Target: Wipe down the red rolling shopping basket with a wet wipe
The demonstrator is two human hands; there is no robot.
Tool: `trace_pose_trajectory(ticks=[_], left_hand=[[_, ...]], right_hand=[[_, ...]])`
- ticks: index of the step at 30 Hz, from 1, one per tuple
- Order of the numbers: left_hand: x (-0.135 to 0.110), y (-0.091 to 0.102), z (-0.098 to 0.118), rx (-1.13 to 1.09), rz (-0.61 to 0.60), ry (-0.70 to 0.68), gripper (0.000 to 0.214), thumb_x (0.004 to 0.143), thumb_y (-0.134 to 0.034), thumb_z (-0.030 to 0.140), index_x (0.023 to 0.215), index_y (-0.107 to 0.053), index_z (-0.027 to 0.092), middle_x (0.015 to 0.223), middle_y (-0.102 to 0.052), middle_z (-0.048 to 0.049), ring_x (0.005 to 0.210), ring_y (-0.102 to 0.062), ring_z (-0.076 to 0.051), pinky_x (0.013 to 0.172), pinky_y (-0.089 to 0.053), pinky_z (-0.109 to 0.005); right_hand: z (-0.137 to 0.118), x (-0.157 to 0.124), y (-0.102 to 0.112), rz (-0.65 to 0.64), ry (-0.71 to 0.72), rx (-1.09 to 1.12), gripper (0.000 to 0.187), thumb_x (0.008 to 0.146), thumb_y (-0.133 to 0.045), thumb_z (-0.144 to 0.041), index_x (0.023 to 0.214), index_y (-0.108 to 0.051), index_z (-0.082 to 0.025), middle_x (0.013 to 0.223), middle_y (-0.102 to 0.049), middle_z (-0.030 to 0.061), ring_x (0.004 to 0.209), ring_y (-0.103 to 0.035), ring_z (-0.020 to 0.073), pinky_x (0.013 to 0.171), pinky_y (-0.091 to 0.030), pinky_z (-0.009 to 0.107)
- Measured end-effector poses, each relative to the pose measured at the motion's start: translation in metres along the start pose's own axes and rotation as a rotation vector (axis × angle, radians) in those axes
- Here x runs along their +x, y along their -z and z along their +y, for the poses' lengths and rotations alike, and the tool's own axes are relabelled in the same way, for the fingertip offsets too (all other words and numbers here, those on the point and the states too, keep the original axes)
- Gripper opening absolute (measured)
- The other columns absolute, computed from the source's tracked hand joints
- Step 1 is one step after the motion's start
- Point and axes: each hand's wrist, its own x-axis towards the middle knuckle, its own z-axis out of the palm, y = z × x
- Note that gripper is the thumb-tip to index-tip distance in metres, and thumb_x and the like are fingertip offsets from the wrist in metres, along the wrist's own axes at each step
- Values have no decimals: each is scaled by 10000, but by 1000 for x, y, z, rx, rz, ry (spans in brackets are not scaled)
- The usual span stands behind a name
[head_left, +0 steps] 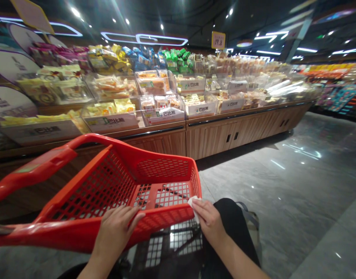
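Observation:
A red plastic shopping cart basket [114, 182] stands in front of me, with nothing visible inside it. My left hand [115, 228] rests over the basket's near rim, fingers curled on the edge. My right hand [207, 219] sits at the rim's right corner and pinches a small white tissue or cloth [193, 202] against the plastic. A red handle bar [35, 170] runs off to the left. My dark trouser leg [233, 221] shows below the right hand.
A long wooden display counter [213, 135] with clear bins of packaged pastries and snacks [163, 104] runs across the left and centre. A yellow price sign [218, 40] hangs above. Shiny grey tiled floor [297, 182] opens to the right. More shelves [337, 89] stand far right.

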Motion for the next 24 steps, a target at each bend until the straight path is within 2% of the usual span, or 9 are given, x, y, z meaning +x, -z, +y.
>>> trace_pose_trajectory(ticks=[5,12,15,17,20,24], left_hand=[[-4,2,-9,-2,-16,-20,222,877,-503,400,869,-656,239,808,-706,17,754,-615,-162,732,-355,-312],[-7,5,-19,-1,9,-61,223,877,-501,389,865,-664,237,810,-715,12,756,-625,-158,758,-356,-313],[-11,8,-27,-7,-2,-78,204,862,-522,393,875,-659,243,820,-717,20,752,-630,-153,774,-351,-316],[-11,11,-27,5,-10,-73,213,841,-541,420,877,-657,245,827,-719,16,757,-635,-163,788,-349,-330],[-7,14,-11,43,-12,-17,271,794,-579,480,911,-649,246,927,-717,-15,839,-641,-205,860,-330,-390],[11,9,38,-25,-52,1,281,827,-545,442,1015,-617,246,1072,-682,-43,969,-613,-223,975,-269,-461]], right_hand=[[14,5,10,33,5,37,321,855,-552,-63,1088,-670,-250,1026,-686,59,905,-623,192,800,-538,356],[-3,-2,0,-76,9,148,357,875,-524,-57,1150,-630,-258,1044,-656,57,960,-595,181,852,-518,343],[7,1,6,-66,-27,89,303,876,-522,-75,1087,-657,-246,1030,-639,63,939,-593,183,830,-523,334],[18,7,13,0,-109,-9,268,875,-514,-93,1040,-678,-225,1073,-591,90,964,-578,202,831,-519,351],[29,15,21,96,-178,-178,315,859,-476,-76,1062,-677,-209,1061,-538,114,973,-551,234,819,-512,397],[26,16,17,50,-94,-201,481,791,-426,12,1186,-592,-207,909,-606,78,878,-558,229,844,-489,449]])
